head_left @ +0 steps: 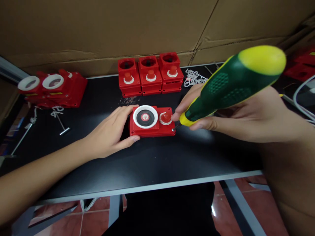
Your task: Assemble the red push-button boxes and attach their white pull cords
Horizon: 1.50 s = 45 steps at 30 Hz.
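Note:
A red alarm box (152, 131) lies on the black table, with a white ring around a dark round face and a red knob (166, 117) to its right. My left hand (115, 131) grips the box's left end, thumb at the front edge and fingers behind. In my right hand (228, 114) is a green and yellow screwdriver (221, 88), its handle slanting up to the right. The screwdriver's tip meets the box's front right corner, where a screw seems to sit. Part of my right hand is hidden behind the handle.
Several red boxes stand behind: a row of three (150, 77) by the cardboard wall (110, 32), others with white rings (71, 88) at the left. White cord (194, 78) lies at the back, a small metal T-bar (62, 126) at left. The black table (152, 167) has a grey front edge.

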{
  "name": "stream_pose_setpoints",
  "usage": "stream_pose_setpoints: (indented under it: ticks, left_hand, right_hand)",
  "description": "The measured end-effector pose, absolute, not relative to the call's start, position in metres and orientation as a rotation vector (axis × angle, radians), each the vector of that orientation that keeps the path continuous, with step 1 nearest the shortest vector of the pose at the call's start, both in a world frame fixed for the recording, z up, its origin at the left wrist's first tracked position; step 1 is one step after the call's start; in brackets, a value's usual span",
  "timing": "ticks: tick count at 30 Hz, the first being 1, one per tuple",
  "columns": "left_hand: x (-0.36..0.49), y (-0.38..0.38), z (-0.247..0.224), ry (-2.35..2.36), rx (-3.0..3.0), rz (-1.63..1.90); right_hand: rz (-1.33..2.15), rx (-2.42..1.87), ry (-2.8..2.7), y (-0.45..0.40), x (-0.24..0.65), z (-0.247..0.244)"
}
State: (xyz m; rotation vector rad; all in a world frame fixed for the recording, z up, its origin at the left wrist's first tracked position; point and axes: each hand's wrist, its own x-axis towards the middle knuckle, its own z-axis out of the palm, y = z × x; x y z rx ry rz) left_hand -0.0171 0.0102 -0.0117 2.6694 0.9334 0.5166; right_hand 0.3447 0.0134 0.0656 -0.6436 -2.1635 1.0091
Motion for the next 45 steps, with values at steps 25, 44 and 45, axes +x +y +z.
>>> stream_pose_setpoints:
  ticks: [25, 44, 45]
  left_hand:
    - [-0.017, 0.01, -0.012, 0.966, 2.615, 0.504]
    - [-0.017, 0.011, -0.01, 0.946, 2.634, 0.485]
    - [-0.017, 0.011, -0.008, 0.957, 2.621, 0.484]
  right_hand:
    - [1.059, -0.723, -2.049, 0.011, 0.34, 0.063]
    - [0.962, -0.728, -1.993, 0.011, 0.335, 0.059]
    - [0.951, -0.727, -1.986, 0.011, 0.334, 0.057]
